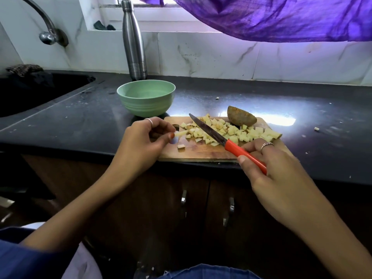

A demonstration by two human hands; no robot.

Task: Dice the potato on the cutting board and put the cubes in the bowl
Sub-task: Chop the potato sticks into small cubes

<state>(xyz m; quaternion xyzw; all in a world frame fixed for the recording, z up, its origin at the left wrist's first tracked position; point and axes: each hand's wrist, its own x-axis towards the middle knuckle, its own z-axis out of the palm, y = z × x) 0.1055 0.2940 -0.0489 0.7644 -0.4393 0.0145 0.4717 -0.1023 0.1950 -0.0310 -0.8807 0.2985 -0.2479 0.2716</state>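
Right hand (267, 164): fingers curled round red knife (225, 141) handle, blade over cubes (231, 131).
Left hand (145, 139): fingertips pinch potato strip (181, 133).
Potato half (240, 118): on cutting board (197, 152), beside bowl (146, 100).

At centre frame the left hand (141, 137) pinched a pale potato strip (181, 133) over the wooden cutting board (201, 153). To its right, the right hand (269, 168) gripped a red-handled knife (225, 140), blade lying across diced cubes (237, 132). An unpeeled potato piece (240, 118) sat behind them; a green bowl (146, 100) stood on the dark surface (80, 121).
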